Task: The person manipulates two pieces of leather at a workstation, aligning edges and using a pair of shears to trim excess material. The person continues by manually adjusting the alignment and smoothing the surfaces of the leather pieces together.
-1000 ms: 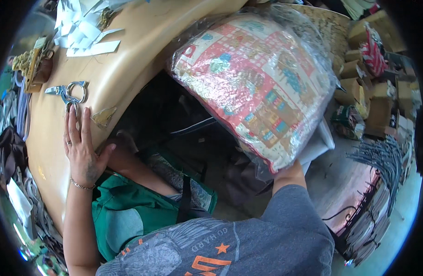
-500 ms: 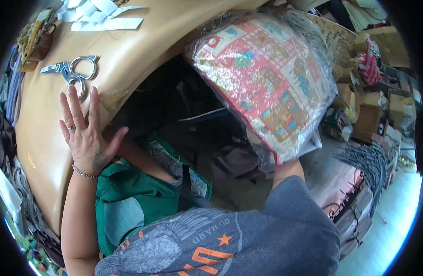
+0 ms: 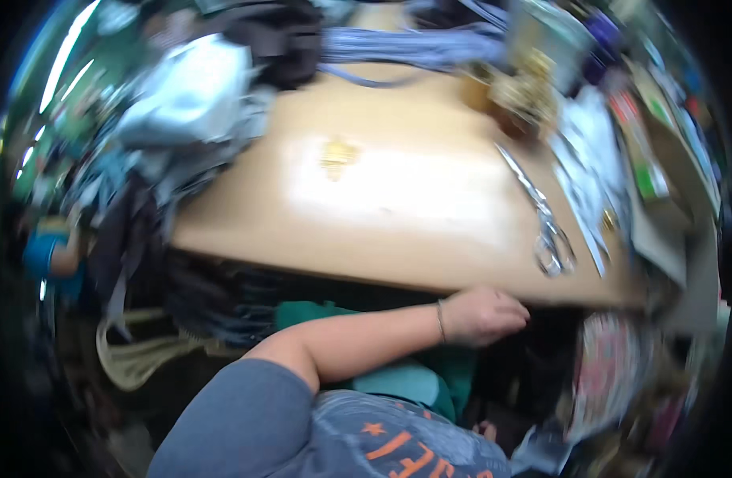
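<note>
My left hand (image 3: 485, 316) is at the front edge of the tan table (image 3: 302, 231), with its fingers curled in. Whatever it may hold is hidden. Just beyond it on the table lie metal scissors (image 3: 545, 227), their handles toward me. Only a small bit of my right hand (image 3: 485, 431) shows, low beside my shirt, and its fingers are too hidden to read. A pink patterned package in clear plastic (image 3: 603, 370) stands below the table's edge at the right. Green cloth (image 3: 461, 370) lies over my lap.
White strips (image 3: 581, 159) and an open cardboard box (image 3: 673, 199) lie along the right. A brown container (image 3: 513, 119) and bundled lilac cords (image 3: 414, 46) are at the back. Grey and dark fabric (image 3: 199, 111) is heaped at the left. Another person (image 3: 51, 255) is at the far left.
The view has swung left, so the table fills the middle and the wrapped package sits at the right. My left hand, flat by the scissors before, is now curled at the front edge.
</note>
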Available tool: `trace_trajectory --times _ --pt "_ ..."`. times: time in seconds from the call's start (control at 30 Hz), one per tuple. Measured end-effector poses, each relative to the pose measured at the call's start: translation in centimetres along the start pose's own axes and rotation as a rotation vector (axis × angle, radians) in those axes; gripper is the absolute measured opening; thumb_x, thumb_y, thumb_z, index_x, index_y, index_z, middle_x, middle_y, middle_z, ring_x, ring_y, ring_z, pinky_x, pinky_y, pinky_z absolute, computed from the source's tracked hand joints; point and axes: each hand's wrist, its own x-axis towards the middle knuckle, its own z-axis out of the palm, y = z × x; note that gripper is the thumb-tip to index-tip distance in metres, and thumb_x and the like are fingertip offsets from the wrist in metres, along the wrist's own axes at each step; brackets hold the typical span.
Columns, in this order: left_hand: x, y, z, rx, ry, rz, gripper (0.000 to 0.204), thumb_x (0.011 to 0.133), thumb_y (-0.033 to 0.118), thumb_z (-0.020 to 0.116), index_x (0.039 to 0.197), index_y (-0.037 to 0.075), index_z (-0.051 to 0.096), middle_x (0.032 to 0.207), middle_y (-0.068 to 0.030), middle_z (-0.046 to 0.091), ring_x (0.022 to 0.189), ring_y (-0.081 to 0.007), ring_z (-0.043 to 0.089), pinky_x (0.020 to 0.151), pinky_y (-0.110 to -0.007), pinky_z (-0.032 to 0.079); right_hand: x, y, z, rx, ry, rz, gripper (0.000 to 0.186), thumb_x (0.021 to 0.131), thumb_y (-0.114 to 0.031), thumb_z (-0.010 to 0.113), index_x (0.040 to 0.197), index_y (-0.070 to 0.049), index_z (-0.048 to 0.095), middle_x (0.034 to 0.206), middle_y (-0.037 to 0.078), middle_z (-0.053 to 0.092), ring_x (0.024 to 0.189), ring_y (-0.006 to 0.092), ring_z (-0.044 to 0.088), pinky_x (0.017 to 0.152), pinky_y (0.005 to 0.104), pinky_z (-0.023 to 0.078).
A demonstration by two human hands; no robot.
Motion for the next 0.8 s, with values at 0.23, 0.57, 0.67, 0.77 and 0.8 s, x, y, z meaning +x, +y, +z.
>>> trace_trajectory --times 0.23,0.57,0.67,0.77,0.8 --pt "-5.9 1.8 -28.1 1.112 0.491 -0.244 0.031 0.073 0.026 0.067 0.092 0.003 0.059 0.101 -0.0152 0.056 0.103 -0.0351 0.049 0.087 -0.041 0.039 6.5 -31.0 -0.5 -0.011 0.032 -0.879 0.007 0.076 -0.001 0.057 0.082 0.0 0.055 0.078 0.014 0.056 0.071 0.0293 0.056 0.064 0.0351 0.045" --pt "-6.9 2.3 -47.0 1.566 0.335 -1.55 0.045 0.076 0.023 0.055 0.118 0.01 0.047 0.113 -0.0155 0.052 0.107 -0.0334 0.048 0.083 -0.05 0.041 10.9 -44.3 8.7 -0.147 0.09 -1.279 0.007 0.071 -0.011 0.061 0.076 -0.009 0.056 0.075 0.006 0.05 0.072 0.0239 0.05 0.061 0.0355 0.04" --pt "-9.2 6.7 -50.8 1.821 0.327 -1.107 0.027 0.074 0.013 0.052 0.099 0.011 0.061 0.097 -0.0155 0.06 0.089 -0.0318 0.058 0.078 -0.04 0.046 10.8 -44.0 8.7 -0.114 0.103 -1.333 0.006 0.072 -0.011 0.061 0.075 -0.009 0.057 0.075 0.006 0.049 0.071 0.0238 0.05 0.061 0.0359 0.04" --pt "-10.2 12.8 -50.9 1.851 0.393 -0.549 0.028 0.076 0.008 0.05 0.102 0.01 0.06 0.099 -0.014 0.06 0.092 -0.0294 0.057 0.079 -0.038 0.045 10.8 -44.2 9.0 -0.113 0.078 -1.335 0.006 0.071 -0.009 0.061 0.075 -0.008 0.057 0.076 0.007 0.05 0.072 0.025 0.05 0.062 0.0353 0.04" --pt "-9.0 15.4 -48.0 1.846 0.364 -0.439 0.027 0.077 0.006 0.049 0.102 0.01 0.061 0.099 -0.0137 0.06 0.091 -0.0293 0.057 0.079 -0.037 0.044 11.2 -43.9 8.7 -0.051 0.058 -1.312 0.006 0.072 -0.008 0.061 0.075 -0.007 0.057 0.076 0.007 0.05 0.071 0.0245 0.05 0.063 0.034 0.04"
